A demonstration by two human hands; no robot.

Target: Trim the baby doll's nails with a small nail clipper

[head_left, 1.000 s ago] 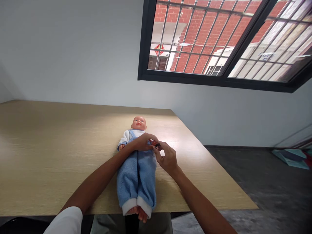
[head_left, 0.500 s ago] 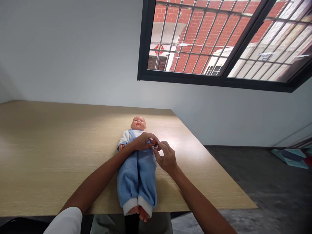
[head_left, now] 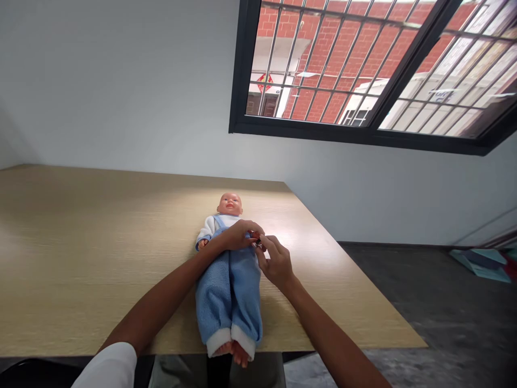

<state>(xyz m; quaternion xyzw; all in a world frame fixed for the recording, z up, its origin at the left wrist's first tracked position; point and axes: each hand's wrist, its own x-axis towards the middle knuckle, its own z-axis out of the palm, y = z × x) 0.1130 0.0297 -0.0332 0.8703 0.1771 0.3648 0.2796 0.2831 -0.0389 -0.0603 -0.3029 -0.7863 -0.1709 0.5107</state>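
A baby doll (head_left: 228, 277) in blue dungarees and a white top lies on its back, head away from me, its feet just past the table's near edge. My left hand (head_left: 239, 234) reaches across the doll's body, its fingers closed around the doll's hand (head_left: 254, 234) on the right side. Pinched between the thumb and fingers of my right hand (head_left: 278, 261) is a small shiny dark-and-silver object (head_left: 257, 243), held against that doll hand. Its exact kind is too small to make out. The doll's other hand (head_left: 202, 244) rests on the table.
The wooden table (head_left: 100, 253) extends far to the left, and its right edge slants away beside my right arm. Behind it stands a pale wall (head_left: 121, 86) with a barred window (head_left: 323, 126). Light-blue and red items (head_left: 480, 264) lie on the dark floor at right.
Both hands stay at the doll's hand, with the small object tilting slightly. The doll's legs have shifted a little to the right in view.
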